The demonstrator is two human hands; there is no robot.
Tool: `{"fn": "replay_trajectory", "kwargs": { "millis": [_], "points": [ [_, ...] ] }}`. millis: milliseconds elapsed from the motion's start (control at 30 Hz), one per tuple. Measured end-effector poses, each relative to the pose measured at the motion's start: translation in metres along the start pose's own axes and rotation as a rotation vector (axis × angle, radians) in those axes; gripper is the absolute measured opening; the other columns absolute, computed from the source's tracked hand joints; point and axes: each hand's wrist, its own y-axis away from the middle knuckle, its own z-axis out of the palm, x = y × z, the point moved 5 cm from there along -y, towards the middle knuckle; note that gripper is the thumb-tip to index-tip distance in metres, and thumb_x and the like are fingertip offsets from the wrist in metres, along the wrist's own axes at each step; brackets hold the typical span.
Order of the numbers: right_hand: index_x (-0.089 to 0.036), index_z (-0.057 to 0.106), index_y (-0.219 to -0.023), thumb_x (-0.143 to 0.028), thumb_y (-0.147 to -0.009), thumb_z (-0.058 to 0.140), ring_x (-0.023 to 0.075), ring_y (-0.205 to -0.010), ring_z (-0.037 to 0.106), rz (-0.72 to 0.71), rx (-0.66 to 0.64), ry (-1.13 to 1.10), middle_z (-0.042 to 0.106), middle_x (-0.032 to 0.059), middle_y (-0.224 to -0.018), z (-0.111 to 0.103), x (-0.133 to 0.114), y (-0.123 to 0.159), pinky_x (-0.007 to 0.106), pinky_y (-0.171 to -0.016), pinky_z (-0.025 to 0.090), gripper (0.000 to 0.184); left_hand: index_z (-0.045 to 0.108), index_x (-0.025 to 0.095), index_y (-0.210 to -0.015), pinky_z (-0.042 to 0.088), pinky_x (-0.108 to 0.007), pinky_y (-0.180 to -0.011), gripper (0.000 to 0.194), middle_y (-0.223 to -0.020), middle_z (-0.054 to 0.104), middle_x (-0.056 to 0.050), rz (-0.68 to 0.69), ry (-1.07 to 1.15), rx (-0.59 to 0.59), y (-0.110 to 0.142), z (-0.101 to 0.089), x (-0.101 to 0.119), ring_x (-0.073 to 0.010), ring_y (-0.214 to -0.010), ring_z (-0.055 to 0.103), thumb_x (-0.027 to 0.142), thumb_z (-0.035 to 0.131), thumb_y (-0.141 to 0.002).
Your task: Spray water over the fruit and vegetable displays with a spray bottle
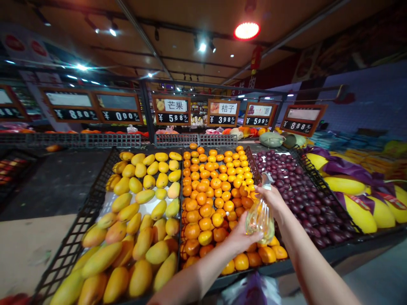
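Observation:
A clear plastic bag [261, 220] with something yellowish inside hangs over the front right of the mandarins [203, 198]. At its gathered neck, the fingers of my right hand [269, 197] are closed. My left hand [243, 234] wraps around the lower left side of the bag, its fingers partly behind it. What the bag contains is blurred by the plastic. Dark purple round fruits [291, 182] fill the crate just right of my right hand. To the left of the mandarins lie yellow mangoes [140, 245] in a black crate.
Yellow melons [359, 212] with purple wrapping sit at the right. Price signs [171, 111] hang along the back rail above grey plastic baskets [176, 140]. Below the front edge of the display is a purple and white bundle [252, 290]. A black crate wall [82, 212] borders the mangoes.

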Motion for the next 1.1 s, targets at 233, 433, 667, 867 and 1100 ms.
{"fn": "replay_trajectory", "kwargs": {
  "millis": [233, 433, 667, 867, 1100],
  "points": [
    [-0.022, 0.061, -0.077, -0.035, -0.056, 0.079, 0.0206, -0.062, 0.064, 0.018, -0.047, 0.001, 0.067, 0.0027, -0.07, 0.021, -0.016, -0.01, 0.033, -0.059, 0.053, 0.031, 0.036, 0.013, -0.15, 0.039, -0.05, -0.122, 0.109, -0.149, 0.056, -0.022, 0.055, 0.013, 0.04, -0.003, -0.007, 0.012, -0.0373, -0.139, 0.054, 0.058, 0.09, -0.067],
    [-0.023, 0.059, -0.077, -0.034, -0.061, 0.078, 0.0187, -0.065, 0.06, -0.076, -0.31, 0.077, 0.064, -0.0025, -0.068, 0.12, -0.035, -0.006, 0.031, -0.061, 0.051, 0.027, 0.031, 0.017, -0.154, 0.034, -0.047, -0.127, 0.109, -0.159, 0.048, -0.022, 0.124, 0.016, 0.317, 0.028, -0.059, 0.022, -0.0354, -0.146, 0.048, 0.063, 0.084, -0.071],
    [-0.024, 0.063, -0.081, -0.03, -0.063, 0.085, 0.018, -0.072, 0.063, -0.208, -0.649, 0.188, 0.065, -0.0065, -0.071, 0.242, -0.066, 0.03, 0.029, -0.071, 0.049, 0.029, 0.03, 0.024, -0.154, 0.039, -0.048, -0.124, 0.096, -0.161, 0.047, -0.018, 0.26, 0.011, 0.666, 0.072, -0.117, 0.034, -0.0335, -0.145, 0.051, 0.059, 0.08, -0.079],
    [-0.024, 0.061, -0.082, -0.024, -0.065, 0.086, 0.0204, -0.076, 0.069, -0.212, -0.734, 0.192, 0.067, -0.0063, -0.071, 0.277, -0.082, 0.04, 0.03, -0.074, 0.053, 0.03, 0.037, 0.027, -0.153, 0.041, -0.049, -0.125, 0.096, -0.162, 0.048, -0.012, 0.322, 0.026, 0.771, 0.077, -0.145, 0.044, -0.0385, -0.15, 0.044, 0.058, 0.083, -0.074],
    [-0.023, 0.055, -0.081, -0.021, -0.071, 0.079, 0.0147, -0.062, 0.064, -0.125, -0.517, 0.069, 0.061, -0.0073, -0.067, 0.208, -0.067, -0.004, 0.026, -0.063, 0.054, 0.025, 0.037, 0.022, -0.154, 0.041, -0.051, -0.124, 0.103, -0.153, 0.057, -0.017, 0.234, 0.013, 0.547, 0.032, -0.124, 0.04, -0.0358, -0.141, 0.056, 0.059, 0.086, -0.071]
  ]
}}
